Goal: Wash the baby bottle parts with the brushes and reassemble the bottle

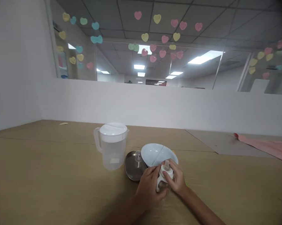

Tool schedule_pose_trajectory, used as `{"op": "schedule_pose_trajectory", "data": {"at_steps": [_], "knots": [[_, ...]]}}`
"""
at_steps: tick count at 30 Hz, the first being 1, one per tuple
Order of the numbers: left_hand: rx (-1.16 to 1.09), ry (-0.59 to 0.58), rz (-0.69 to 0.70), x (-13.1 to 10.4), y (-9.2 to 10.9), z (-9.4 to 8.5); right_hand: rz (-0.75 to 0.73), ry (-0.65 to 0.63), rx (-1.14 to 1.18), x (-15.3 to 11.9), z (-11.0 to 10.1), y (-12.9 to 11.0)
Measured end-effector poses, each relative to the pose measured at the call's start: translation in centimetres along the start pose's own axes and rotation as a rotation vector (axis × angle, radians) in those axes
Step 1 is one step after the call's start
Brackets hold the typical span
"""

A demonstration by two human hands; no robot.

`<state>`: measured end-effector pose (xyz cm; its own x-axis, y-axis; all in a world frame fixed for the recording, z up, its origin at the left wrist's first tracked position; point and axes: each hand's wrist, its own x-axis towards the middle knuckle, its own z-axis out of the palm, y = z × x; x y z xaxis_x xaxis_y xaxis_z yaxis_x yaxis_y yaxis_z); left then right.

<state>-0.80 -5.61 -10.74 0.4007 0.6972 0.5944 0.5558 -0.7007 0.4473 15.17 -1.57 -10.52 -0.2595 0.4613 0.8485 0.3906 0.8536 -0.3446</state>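
A clear baby bottle (163, 183) with a white collar, a teat on top and a white handle is between my two hands, slightly tilted. My left hand (148, 187) wraps around its body from the left. On the right, my right hand (177, 178) grips the white collar below the teat, with the fingers curled over it. Just beyond my hands stands a white bowl (152, 151), with a thin stick or line across its inside. To its left lies a metal tray (131, 170) holding a small clear cap (138, 155).
A translucent lidded pitcher (113, 153) stands left of the tray, its handle to the left. Brown covering (61, 175) spreads over the table. A pink sheet (267, 144) lies at the far right, near a white wall (141, 104) below a window with heart-shaped notes.
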Motion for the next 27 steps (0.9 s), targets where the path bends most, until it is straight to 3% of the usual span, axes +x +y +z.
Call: {"op": "schedule_pose_trajectory", "data": {"at_steps": [6, 16, 23, 27], "knots": [[-0.043, 0.013, -0.028, -0.2, 0.7, -0.2, 0.018, 0.019, 0.057, -0.7, -0.2, 0.7], [-0.055, 0.028, -0.058, -0.3, 0.7, 0.0, 0.219, 0.032, 0.305, -1.3, 0.6, 1.1], [-0.119, 0.038, -0.088, 0.2, 1.5, -0.8, 0.221, 0.197, 0.304, -0.6, 1.2, 0.8], [-0.143, 0.063, -0.111, 0.0, 1.0, -0.1, 0.231, 0.268, 0.272, -0.2, 1.3, 0.9]]}}
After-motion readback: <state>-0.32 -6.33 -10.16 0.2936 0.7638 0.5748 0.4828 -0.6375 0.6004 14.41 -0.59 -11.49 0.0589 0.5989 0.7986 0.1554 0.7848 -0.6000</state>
